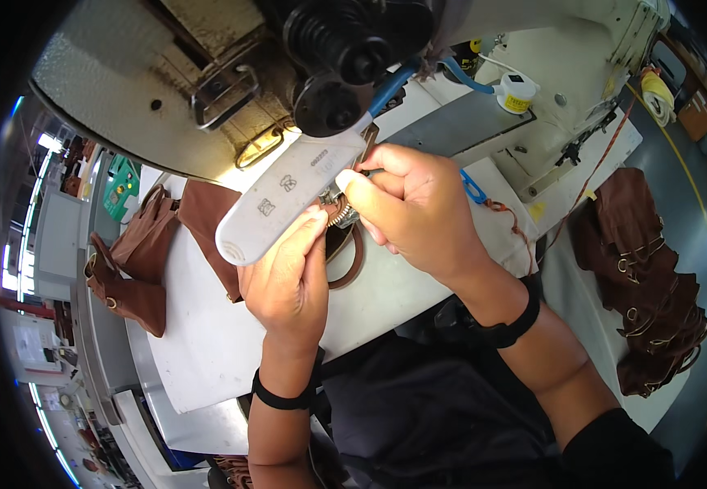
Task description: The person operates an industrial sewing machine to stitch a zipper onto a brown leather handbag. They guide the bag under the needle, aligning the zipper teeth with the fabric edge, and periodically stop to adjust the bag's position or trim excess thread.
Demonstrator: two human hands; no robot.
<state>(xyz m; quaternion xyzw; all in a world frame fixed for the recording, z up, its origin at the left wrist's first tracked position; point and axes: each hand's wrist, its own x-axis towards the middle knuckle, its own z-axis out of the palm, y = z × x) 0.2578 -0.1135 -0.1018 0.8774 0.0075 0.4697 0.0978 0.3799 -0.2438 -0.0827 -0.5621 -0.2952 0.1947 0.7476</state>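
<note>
The body of a sewing machine [145, 85] is seen nearest the camera, across the upper edge; below it a long white cover [276, 200] is placed slantwise, and by it a part of the work is hidden. The left hand [288, 281] is held at the rounded lower end of this cover; its fingers are brought together, clamped on the edge of a brown piece [353, 265], which is situated under the machine head, above the white tabletop [239, 346]; along this edge a gold-coloured toothed strip [339, 215] is shown. The right hand [410, 204] is kept just beside it, on the right; its thumb and index finger are bent near the machine's lower parts, but it cannot be told whether anything is clamped between them. To the left, brown bags [145, 244] are laid; to the right, a blue handle [473, 187] is tied with an orange cord [507, 209]; farther right, a pile of dark brown pieces [639, 285] with gold-coloured rings is seen.
</note>
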